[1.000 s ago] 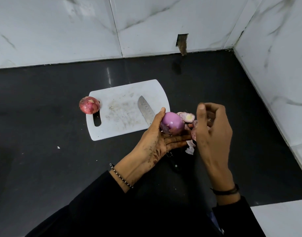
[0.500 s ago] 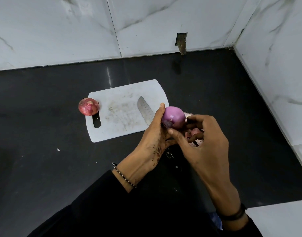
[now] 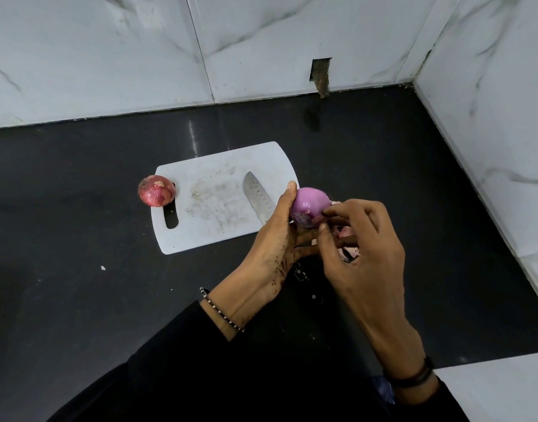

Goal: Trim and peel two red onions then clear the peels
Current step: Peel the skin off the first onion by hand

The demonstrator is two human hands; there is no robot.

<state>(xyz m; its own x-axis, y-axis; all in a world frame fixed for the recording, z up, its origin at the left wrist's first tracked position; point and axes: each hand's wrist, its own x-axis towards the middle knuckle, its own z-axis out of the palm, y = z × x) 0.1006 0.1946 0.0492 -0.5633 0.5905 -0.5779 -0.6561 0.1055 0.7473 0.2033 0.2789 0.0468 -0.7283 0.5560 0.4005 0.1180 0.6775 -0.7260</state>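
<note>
While my left hand cups the mostly peeled onion in curled fingers, my right hand pinches a flap of skin at its lower end between thumb and forefinger. Loose peels lie just beneath my right fingers. Left of my hands, the knife rests on the white cutting board. The second onion, skin on, sits at the board's left edge on the black counter.

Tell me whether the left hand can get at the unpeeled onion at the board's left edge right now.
Probably not yet: the left hand holds the peeled onion. Nothing stands between it and the unpeeled onion except the flat cutting board and knife blade.
</note>
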